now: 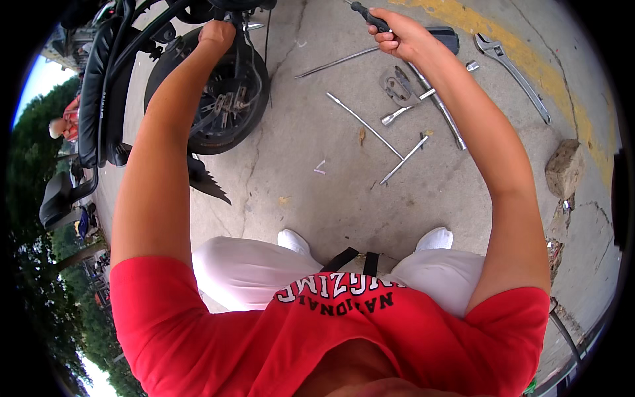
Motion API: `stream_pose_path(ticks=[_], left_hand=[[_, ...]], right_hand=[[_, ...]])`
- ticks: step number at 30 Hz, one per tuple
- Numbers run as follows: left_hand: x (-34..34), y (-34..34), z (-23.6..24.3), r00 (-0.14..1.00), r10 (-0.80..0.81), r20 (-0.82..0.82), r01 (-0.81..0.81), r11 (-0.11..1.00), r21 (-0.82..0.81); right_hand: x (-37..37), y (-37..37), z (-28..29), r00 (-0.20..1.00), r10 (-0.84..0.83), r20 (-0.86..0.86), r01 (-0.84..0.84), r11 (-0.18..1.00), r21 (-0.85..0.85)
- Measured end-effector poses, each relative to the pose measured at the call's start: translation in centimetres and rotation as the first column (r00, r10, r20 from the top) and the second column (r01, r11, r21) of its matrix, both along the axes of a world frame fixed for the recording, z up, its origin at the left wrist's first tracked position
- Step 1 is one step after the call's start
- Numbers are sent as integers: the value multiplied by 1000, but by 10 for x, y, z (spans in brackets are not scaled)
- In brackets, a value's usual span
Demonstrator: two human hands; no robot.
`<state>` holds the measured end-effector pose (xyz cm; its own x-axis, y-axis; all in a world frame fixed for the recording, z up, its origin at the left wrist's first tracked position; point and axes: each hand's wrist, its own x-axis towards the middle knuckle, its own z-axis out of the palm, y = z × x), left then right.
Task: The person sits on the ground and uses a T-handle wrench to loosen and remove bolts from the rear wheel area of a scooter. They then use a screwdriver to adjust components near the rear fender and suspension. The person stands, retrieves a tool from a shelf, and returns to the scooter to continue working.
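Note:
My right hand [401, 38] is closed around the black handle of a screwdriver [368, 16]; its shaft runs out past the top edge of the head view. At the upper left, my left hand [217, 34] is closed beside the fork above a black wheel [225, 106] of a two-wheeled vehicle. What its fingers grip is hidden by the hand and the dark parts around it. A short shiny metal piece [254, 26] shows just right of that hand; I cannot tell whether the fingers touch it.
On the concrete lie a T-handle wrench [370, 126], a cross lug wrench [450, 120], a long metal rod [337, 62], a grey oval part [398, 86] and an adjustable wrench [512, 71]. A stone block [564, 169] sits at right. Another person [65, 126] is far left.

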<state>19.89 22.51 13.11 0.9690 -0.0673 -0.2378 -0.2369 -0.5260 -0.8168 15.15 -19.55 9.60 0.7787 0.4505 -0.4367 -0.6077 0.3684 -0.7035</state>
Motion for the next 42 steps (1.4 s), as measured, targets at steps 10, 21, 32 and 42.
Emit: stream_pose_path(ticks=[10,21,32,42], left_hand=[[-48,-94,20,962,270,-36,-237,763,-601],[-126,-283,-174,671,21,-741,-624,-525,-580],[-270,-137,-91,355,-151,-923,-931,-148,-334],[-292,-43,-125,416,-82,-905,-256,-966,-30]], right_hand=[[32,-36,-28,996,-60,-63,61,998,7],[-14,-17,-10,995,34,-90,-43,995,-94],[-96,13,-67,777,630,16,-509,642,-574],[-220,100,-159,726,663,185,-246,502,-829]])
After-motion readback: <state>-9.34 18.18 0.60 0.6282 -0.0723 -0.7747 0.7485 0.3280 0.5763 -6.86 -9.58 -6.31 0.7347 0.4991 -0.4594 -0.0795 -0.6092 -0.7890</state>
